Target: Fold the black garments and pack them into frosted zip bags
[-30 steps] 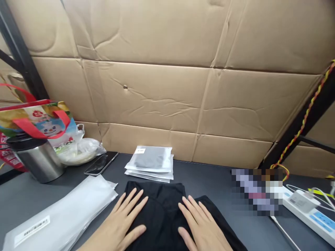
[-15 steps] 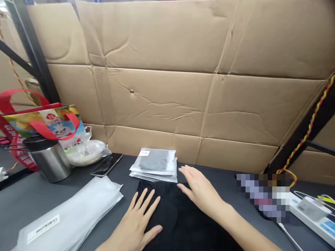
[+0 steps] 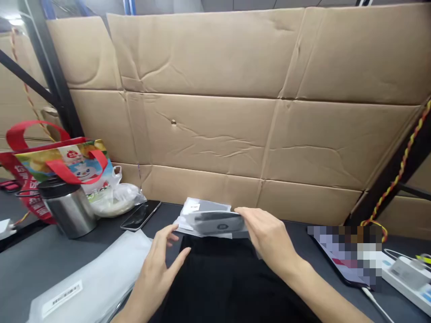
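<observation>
My right hand (image 3: 269,231) grips the right end of a frosted plastic packet (image 3: 215,224). The packet is tilted up on edge, with a dark fold and a small round mark showing. Behind and under it lie more frosted packets (image 3: 195,207), one with a small white label. My left hand (image 3: 161,255) is open just left of the raised packet, fingers apart and holding nothing. Black cloth (image 3: 218,278) lies spread on the table below and between both hands. To the left rests a stack of long frosted bags (image 3: 97,273) with a barcode label.
A steel flask (image 3: 67,208), a colourful carrier bag (image 3: 76,166), a clear plastic bag (image 3: 117,197) and a phone (image 3: 141,214) stand or lie at left. On the right are a partly blurred phone (image 3: 340,260) and a power strip (image 3: 404,280). Cardboard (image 3: 215,130) walls the back.
My right hand has taken hold of a packet at the stack and tipped it up. My left hand has lifted off the black cloth and shifted left. The view has tilted slightly upward.
</observation>
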`<control>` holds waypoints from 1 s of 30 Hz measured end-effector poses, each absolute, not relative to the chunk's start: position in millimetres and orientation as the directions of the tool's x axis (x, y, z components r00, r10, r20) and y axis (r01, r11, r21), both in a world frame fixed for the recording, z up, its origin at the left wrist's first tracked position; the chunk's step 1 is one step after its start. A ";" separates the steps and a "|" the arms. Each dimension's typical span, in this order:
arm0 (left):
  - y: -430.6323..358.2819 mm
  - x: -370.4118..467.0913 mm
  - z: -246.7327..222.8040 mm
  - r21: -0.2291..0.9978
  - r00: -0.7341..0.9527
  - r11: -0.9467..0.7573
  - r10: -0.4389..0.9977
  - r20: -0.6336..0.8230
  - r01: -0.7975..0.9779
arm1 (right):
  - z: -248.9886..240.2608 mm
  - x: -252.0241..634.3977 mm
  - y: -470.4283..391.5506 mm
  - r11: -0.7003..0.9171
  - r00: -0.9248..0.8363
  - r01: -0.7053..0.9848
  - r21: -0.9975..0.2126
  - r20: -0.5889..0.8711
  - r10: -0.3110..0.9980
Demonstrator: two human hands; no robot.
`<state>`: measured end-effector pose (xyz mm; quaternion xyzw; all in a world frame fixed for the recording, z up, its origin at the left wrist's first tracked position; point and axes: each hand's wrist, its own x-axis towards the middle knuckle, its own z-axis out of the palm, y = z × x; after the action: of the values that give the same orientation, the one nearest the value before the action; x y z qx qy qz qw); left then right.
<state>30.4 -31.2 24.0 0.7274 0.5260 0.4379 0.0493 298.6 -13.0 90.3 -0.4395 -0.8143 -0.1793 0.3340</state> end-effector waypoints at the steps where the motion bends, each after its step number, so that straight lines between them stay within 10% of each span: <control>1: -32.1 32.6 31.5 0.584 0.041 -0.441 0.820 0.571 0.681 | 92.6 305.5 -22.5 0.552 -0.377 0.833 -0.033 0.696 0.611; 10: -48.8 53.7 44.0 0.839 0.198 -0.422 0.906 0.374 0.345 | 68.0 334.5 -51.8 0.528 -0.324 0.830 -0.178 0.615 0.719; 20: -71.9 64.1 49.7 0.659 0.199 -0.547 0.825 0.530 0.516 | 94.6 257.2 -72.4 0.820 -0.545 0.570 -0.057 0.721 0.428; 30: -69.6 42.0 50.6 0.621 0.155 -0.495 0.841 0.519 0.608 | 90.9 341.3 -66.7 0.698 -0.517 0.715 -0.040 0.642 0.566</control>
<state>42.0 -69.6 50.6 0.7478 0.4843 0.4338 0.1345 341.3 -66.7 90.9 -0.3708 -0.8632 -0.1153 0.3226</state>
